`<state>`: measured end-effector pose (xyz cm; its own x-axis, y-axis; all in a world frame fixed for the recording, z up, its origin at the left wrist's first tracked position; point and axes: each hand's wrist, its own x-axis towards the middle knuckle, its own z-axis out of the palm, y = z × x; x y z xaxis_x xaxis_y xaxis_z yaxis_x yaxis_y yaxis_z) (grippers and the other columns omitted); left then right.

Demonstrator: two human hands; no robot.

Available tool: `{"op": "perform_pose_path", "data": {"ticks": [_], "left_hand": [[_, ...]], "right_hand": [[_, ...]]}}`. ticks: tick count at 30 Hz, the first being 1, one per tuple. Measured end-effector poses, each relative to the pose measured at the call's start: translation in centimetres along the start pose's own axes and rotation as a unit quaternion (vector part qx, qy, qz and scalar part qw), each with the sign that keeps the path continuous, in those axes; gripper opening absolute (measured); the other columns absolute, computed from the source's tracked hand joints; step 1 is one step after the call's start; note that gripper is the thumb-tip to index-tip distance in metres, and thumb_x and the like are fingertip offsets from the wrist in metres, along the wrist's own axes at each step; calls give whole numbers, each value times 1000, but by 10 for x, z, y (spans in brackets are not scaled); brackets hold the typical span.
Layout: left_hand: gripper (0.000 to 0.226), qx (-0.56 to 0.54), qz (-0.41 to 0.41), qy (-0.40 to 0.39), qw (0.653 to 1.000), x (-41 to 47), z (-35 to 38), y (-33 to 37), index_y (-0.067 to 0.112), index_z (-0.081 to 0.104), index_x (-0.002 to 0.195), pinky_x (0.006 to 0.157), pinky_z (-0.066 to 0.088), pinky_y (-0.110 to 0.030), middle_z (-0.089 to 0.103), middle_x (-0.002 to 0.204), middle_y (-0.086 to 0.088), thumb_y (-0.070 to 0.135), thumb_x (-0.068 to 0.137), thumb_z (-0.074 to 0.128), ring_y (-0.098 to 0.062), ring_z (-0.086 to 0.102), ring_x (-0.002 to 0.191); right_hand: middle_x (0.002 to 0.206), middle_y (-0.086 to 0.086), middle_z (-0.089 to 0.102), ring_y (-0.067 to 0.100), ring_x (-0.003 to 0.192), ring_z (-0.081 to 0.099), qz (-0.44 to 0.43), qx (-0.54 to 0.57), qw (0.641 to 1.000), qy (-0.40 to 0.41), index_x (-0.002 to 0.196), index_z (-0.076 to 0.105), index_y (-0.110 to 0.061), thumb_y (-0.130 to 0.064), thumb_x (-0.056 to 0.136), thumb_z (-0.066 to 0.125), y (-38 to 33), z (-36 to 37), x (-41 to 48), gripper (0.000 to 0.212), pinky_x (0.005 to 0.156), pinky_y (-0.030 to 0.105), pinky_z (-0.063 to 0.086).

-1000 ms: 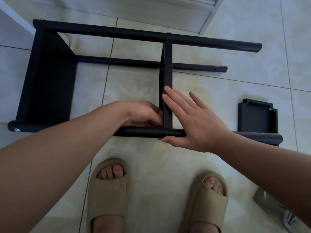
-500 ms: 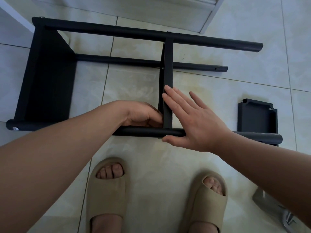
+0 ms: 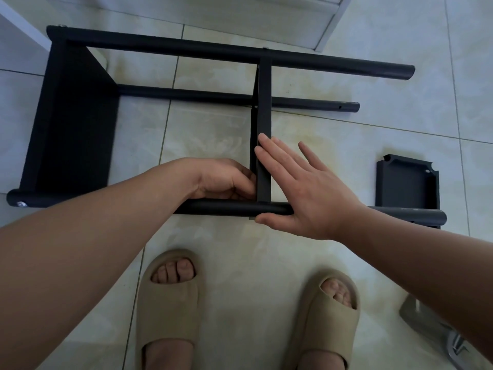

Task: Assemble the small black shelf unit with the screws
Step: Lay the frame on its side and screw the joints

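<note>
Two bare hands brace the thin middle panel of a matte black shelf unit lying on its side on glossy pale floor tiles.

The unit, made of smooth round tubes and flat rectangular panels, spans 9 to 2 o'clock. From 4 o'clock the right hand, its grip spread flat, presses the panel's right face, thumb along the near tube. From 8 o'clock the left hand curls against the left face; whether it pinches anything cannot be told. A loose notched panel lies at 3 o'clock.
</note>
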<state>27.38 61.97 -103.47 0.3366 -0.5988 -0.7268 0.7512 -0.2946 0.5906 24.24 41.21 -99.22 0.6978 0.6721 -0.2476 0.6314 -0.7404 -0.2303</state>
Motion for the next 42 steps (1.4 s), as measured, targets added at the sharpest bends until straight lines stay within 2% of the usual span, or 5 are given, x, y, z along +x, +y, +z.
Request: {"op": "perform_pose_path", "data": {"ticks": [3,14,26,35,42], "left_hand": [[12,2,2,2,1000,-1,0,0,2,64,96,58,54,-21,72,72,-7,-4,93,55,-15,70,64],[16,16,-2,3,1000,-4,1,3,0,67,104,66,55,-21,75,85,-10,-1,94,55,-16,73,75],[32,27,-5,21,999,-6,4,5,-16,57,121,67,57,-21,71,87,-13,-2,93,53,-16,71,73],[14,19,-25,10,999,-1,1,0,6,70,93,65,56,-23,74,81,-7,5,93,56,-16,71,72],[15,30,-3,42,999,2,0,2,-5,63,102,56,52,-19,66,70,-8,-7,89,56,-13,67,60]], "right_hand": [[170,-2,-8,14,157,-6,0,-4,1000,-2,163,4,-14,-80,88,32,0,0,0,103,127,50,8],[170,-4,-9,13,156,-6,2,-2,1000,-14,163,3,-16,-82,86,26,1,-1,3,104,127,51,2],[170,-4,-1,13,157,0,2,7,1000,1,163,11,-16,-83,86,28,3,-2,4,104,127,50,2],[170,-5,-6,14,157,-4,4,-6,1000,-11,163,6,-16,-83,86,24,2,-3,4,104,127,51,1],[170,-4,-7,14,157,-4,0,-8,1000,-8,163,5,-16,-83,87,25,3,-1,3,104,127,51,2]]}}
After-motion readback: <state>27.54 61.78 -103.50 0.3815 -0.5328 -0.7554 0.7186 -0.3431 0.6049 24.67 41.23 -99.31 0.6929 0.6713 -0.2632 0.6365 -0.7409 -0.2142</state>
